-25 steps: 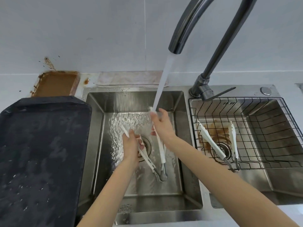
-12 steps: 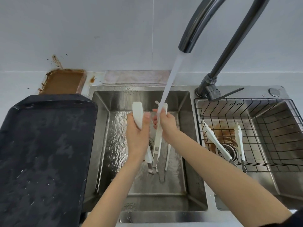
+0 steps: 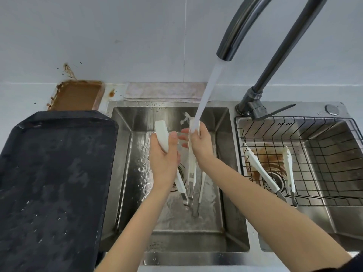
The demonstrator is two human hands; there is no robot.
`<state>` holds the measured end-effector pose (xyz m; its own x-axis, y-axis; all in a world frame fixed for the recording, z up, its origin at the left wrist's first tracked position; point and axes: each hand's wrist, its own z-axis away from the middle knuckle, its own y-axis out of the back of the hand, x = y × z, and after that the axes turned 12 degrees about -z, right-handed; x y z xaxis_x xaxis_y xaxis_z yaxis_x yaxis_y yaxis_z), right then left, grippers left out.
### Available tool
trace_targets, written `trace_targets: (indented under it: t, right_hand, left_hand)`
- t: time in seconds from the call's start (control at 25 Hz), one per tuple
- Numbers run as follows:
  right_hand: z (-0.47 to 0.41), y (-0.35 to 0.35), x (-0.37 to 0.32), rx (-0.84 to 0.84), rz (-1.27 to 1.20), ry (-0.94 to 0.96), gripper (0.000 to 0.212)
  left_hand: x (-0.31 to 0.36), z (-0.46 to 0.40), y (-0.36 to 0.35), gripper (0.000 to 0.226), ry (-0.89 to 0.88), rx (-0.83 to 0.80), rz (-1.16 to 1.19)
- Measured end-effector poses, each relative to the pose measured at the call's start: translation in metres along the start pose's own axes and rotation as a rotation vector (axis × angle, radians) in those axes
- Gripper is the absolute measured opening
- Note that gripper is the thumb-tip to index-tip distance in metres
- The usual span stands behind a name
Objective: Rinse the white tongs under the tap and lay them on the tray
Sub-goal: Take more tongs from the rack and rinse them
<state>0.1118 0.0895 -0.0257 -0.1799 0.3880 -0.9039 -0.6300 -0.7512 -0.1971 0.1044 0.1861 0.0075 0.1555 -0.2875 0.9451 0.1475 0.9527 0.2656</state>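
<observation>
Tongs held under the running tap

Your left hand (image 3: 164,160) and right hand (image 3: 200,143) each stay closed around an arm of the white tongs (image 3: 191,163), above the left sink basin (image 3: 125,173); the stream now strikes the right arm's tip.

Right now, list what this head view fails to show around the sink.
- White tongs: the middle of each arm is hidden by the left hand and right hand.
- Left basin drain: mostly covered by the left hand and tongs.
- Tap: its arch is cut off by the top edge.
- Black tray: its near end runs off the bottom edge.
</observation>
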Motion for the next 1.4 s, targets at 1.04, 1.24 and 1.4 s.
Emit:
trace_targets:
  t: [1.04, 1.24, 1.4]
  right_hand:
    - [0.019, 0.064, 0.003, 0.029, -0.174, -0.408, 0.038]
    - [0.025, 0.072, 0.013, -0.073, 0.378, -0.297, 0.032]
    - [0.027, 0.07, 0.024, -0.051, 0.453, -0.269, 0.039]
  left_hand:
    - [0.018, -0.043, -0.04, 0.031, 0.583, -0.379, 0.569]
    - [0.003, -0.054, -0.035, 0.013, 0.511, -0.282, 0.344]
    - [-0.045, -0.032, -0.021, 0.019, 0.477, -0.281, -0.037]
